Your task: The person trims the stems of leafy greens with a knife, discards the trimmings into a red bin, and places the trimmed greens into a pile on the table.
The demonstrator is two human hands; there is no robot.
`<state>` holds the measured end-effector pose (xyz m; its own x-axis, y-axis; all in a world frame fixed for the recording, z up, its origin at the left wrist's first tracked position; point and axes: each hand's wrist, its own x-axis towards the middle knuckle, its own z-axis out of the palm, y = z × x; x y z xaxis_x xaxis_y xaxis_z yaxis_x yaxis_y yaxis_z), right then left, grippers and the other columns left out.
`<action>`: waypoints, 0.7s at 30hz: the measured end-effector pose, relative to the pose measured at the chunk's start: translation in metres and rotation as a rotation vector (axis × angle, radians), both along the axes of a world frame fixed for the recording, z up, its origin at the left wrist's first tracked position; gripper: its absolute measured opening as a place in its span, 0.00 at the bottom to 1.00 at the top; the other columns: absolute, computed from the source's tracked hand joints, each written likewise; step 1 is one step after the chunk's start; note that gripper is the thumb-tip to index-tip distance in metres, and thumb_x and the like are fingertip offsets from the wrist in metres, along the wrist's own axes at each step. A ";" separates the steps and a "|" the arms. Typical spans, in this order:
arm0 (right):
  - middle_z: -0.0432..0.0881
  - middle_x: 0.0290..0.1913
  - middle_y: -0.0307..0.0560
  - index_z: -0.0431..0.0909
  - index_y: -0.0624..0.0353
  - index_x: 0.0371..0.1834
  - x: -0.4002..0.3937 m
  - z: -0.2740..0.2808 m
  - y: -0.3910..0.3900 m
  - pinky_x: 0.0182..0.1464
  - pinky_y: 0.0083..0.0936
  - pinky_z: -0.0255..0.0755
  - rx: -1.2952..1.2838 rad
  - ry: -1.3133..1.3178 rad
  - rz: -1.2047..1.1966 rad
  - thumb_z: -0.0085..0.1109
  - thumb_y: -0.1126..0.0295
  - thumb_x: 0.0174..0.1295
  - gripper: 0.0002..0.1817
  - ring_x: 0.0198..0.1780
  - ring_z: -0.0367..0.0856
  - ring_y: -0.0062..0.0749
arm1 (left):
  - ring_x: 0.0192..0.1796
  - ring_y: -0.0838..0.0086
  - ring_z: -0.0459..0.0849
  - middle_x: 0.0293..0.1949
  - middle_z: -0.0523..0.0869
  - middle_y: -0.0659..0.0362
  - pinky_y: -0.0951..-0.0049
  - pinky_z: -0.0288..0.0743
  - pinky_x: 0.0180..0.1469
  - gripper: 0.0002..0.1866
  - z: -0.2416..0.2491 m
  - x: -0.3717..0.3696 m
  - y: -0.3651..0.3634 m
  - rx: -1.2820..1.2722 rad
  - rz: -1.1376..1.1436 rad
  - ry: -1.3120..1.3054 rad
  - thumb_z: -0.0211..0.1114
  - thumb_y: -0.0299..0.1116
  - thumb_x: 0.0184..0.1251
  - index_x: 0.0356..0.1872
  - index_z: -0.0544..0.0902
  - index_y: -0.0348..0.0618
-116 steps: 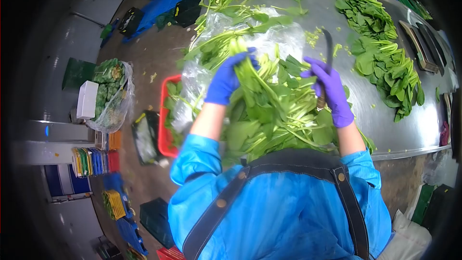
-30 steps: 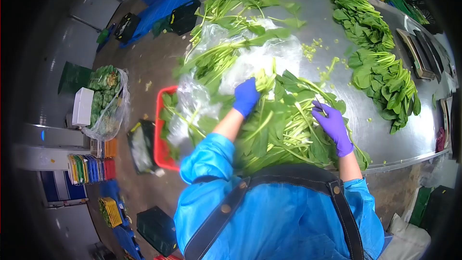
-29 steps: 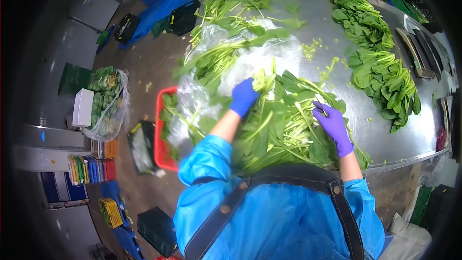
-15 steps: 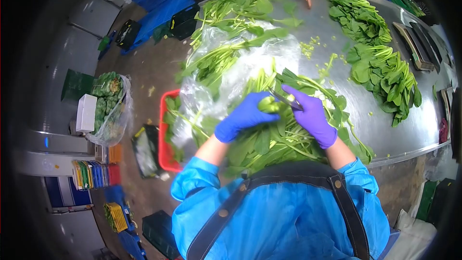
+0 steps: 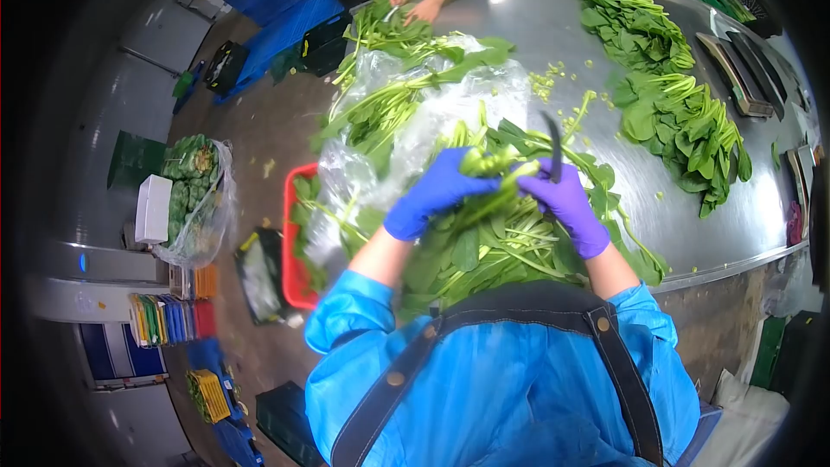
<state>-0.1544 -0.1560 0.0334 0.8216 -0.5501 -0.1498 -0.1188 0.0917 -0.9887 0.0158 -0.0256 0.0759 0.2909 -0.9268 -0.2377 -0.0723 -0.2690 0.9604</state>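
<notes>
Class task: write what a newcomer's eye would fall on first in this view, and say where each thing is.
The blue-gloved left hand and purple-gloved right hand stand out mid-view, the left gripping pale-stalked greens and the right holding a dark, curved knife. Beneath them spreads a heap of loose leafy greens. The red tub at the left of the steel table also catches the eye.

The person's bare forearms (image 5: 380, 257) angle inward from blue sleeves (image 5: 353, 304), the blue-gloved left hand (image 5: 438, 193) curled in a grip with its thumb pointing inward, just beside the purple-gloved right hand (image 5: 568, 210), whose fingers are bent in a grasp.
</notes>
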 end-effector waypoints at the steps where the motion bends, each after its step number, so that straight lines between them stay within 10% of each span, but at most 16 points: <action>1: 0.81 0.24 0.40 0.79 0.62 0.37 -0.004 0.000 -0.004 0.16 0.11 0.60 0.097 -0.006 -0.014 0.66 0.61 0.54 0.16 0.14 0.68 0.13 | 0.36 0.81 0.78 0.35 0.83 0.63 0.78 0.73 0.42 0.18 0.003 0.005 0.001 -0.030 0.062 -0.018 0.71 0.28 0.49 0.44 0.81 0.37; 7: 0.76 0.19 0.39 0.77 0.62 0.32 -0.027 -0.002 -0.056 0.17 0.12 0.60 0.465 -0.443 -0.297 0.61 0.62 0.57 0.13 0.13 0.65 0.17 | 0.36 0.82 0.77 0.35 0.82 0.65 0.78 0.71 0.42 0.17 0.034 0.028 0.000 -0.062 0.153 -0.183 0.71 0.29 0.48 0.42 0.82 0.37; 15: 0.75 0.19 0.36 0.76 0.59 0.32 0.005 0.046 -0.035 0.16 0.11 0.59 0.120 -0.141 -0.132 0.61 0.59 0.57 0.13 0.13 0.66 0.13 | 0.43 0.79 0.79 0.44 0.83 0.61 0.76 0.72 0.47 0.22 0.001 -0.014 -0.055 -0.069 -0.100 0.187 0.67 0.32 0.56 0.53 0.77 0.38; 21: 0.84 0.39 0.42 0.74 0.60 0.55 0.005 0.034 -0.038 0.22 0.09 0.63 0.098 -0.237 -0.051 0.52 0.58 0.63 0.22 0.15 0.64 0.13 | 0.46 0.67 0.81 0.39 0.82 0.56 0.64 0.75 0.52 0.18 -0.032 0.046 -0.038 -0.256 0.211 0.709 0.66 0.32 0.57 0.47 0.77 0.37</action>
<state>-0.1499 -0.1945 0.0678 0.8116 -0.5841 -0.0113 0.1222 0.1886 -0.9744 0.0613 -0.0639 0.0442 0.3260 -0.9198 -0.2185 0.6094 0.0277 0.7924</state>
